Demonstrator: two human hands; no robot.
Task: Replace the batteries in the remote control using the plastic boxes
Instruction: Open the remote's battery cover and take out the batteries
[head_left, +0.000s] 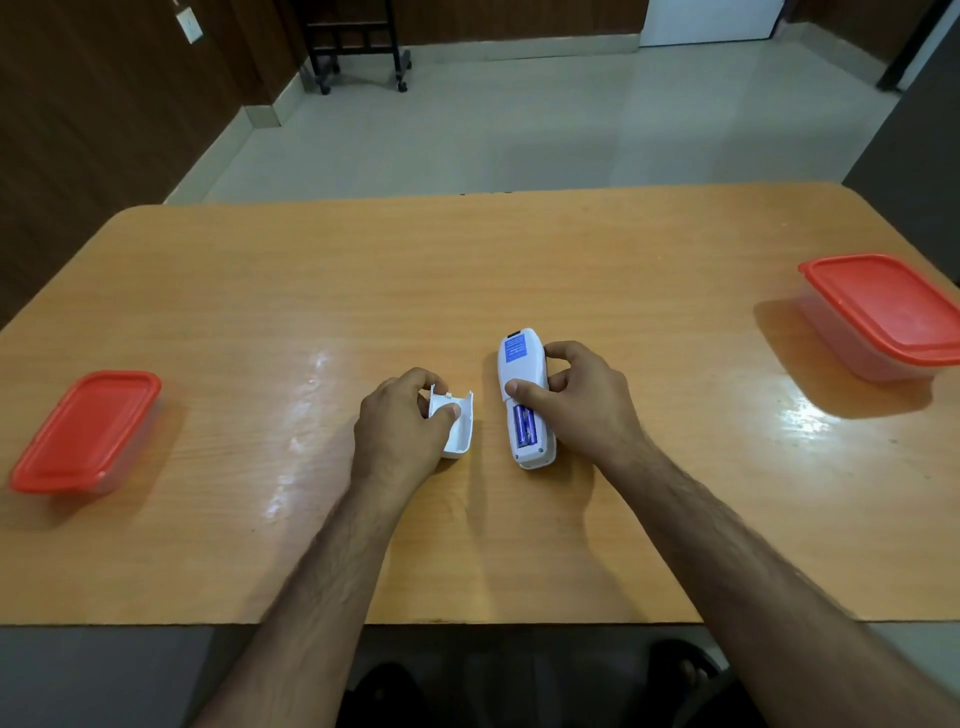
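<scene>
A white remote control (519, 366) lies face down in the middle of the wooden table (467, 270), its battery bay uncovered. Two blue batteries (524, 425) sit inside the bay. My right hand (576, 400) grips the remote from the right, thumb on its back just above the bay. My left hand (402, 421) holds the detached white battery cover (460, 428) beside the remote, on or just above the table. One plastic box with a red lid (85, 431) stands at the left edge, another red-lidded plastic box (883, 312) at the far right. Both lids are on.
The table's near edge runs just below my forearms. Beyond the far edge lies a tiled floor with a black wheeled stand (358, 47) by the wooden wall.
</scene>
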